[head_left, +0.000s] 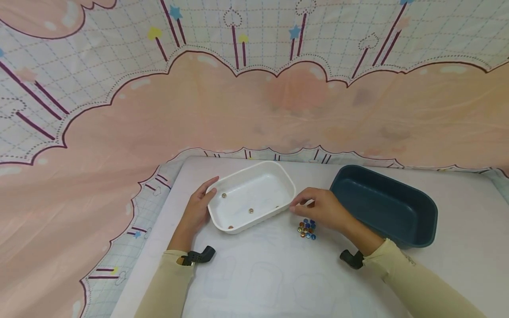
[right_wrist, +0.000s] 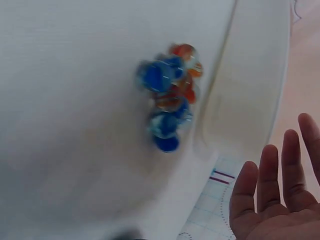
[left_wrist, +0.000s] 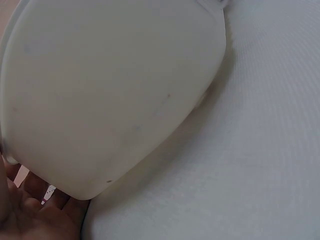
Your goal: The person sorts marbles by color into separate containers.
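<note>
Glass marbles (head_left: 305,230) are clustered beside the right hand (head_left: 326,210), whose fingers are released; the white dish (head_left: 256,190) is grasped at its left end by the left hand (head_left: 196,207).

Free: broad stretch of tabletop (head_left: 254,269) between the hands on the body side; a wrist camera juts into it from the left wrist. Narrow lane ahead of the right hand (head_left: 324,210), white tray (head_left: 254,187) on one side, dark blue tray (head_left: 381,205) on the other; the hand itself fills its near end. Blocked: left hand (head_left: 198,205) against the white tray's wall; marble cluster (head_left: 306,229) just bodyward of the right fingertips; raised dark blue walls beside the right wrist.
</note>
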Demonstrator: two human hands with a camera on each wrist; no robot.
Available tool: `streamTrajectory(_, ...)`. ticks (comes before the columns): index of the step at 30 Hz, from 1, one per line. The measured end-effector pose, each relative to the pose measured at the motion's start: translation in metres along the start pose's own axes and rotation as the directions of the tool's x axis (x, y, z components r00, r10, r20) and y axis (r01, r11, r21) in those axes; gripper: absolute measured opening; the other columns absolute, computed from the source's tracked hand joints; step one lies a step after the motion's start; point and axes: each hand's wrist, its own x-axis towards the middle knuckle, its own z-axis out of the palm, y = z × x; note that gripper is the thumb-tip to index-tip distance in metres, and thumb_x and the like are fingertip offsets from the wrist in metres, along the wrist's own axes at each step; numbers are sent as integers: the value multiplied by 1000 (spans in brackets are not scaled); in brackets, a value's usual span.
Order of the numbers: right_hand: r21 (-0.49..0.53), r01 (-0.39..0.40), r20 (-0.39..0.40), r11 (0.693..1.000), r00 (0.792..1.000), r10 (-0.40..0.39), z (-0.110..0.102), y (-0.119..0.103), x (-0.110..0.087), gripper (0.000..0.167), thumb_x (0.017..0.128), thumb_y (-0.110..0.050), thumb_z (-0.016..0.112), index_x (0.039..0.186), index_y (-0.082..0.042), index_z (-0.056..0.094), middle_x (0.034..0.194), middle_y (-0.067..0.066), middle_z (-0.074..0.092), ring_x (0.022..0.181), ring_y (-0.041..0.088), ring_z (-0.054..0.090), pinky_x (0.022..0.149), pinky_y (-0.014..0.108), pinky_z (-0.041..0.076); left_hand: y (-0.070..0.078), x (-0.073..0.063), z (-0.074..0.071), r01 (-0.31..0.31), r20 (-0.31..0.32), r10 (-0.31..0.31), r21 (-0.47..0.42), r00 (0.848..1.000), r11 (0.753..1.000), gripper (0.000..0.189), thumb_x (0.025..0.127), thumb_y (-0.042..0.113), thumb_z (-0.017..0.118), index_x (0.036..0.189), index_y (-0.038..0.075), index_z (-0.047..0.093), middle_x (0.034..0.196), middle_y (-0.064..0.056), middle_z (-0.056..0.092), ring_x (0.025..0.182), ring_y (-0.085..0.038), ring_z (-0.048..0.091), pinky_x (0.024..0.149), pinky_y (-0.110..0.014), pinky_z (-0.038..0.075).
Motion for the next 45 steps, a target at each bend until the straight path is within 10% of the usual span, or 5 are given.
streamTrajectory(25, -100, 23, 36, 995, 999, -19, 15, 38, -20, 16, 85, -23, 84, 99, -16, 81, 97, -2, 72, 86, 17, 59, 69, 21, 49, 0, 1, 1, -16, 4, 16, -22, 1000, 1000, 46, 108, 20, 50, 154, 18, 45, 163, 0, 40, 149, -21, 41, 117, -31, 42)
streamTrajectory(45, -178, -1, 36, 984, 999, 7, 18, 42, -17, 13, 85, -21, 82, 98, -18, 81, 98, -6, 70, 91, 13, 59, 77, 24, 48, -1, 1, 1, -18, 1, 18, -14, 1000, 1000, 47, 108, 23, 51, 154, 20, 45, 162, 1, 41, 149, -22, 42, 110, -21, 47)
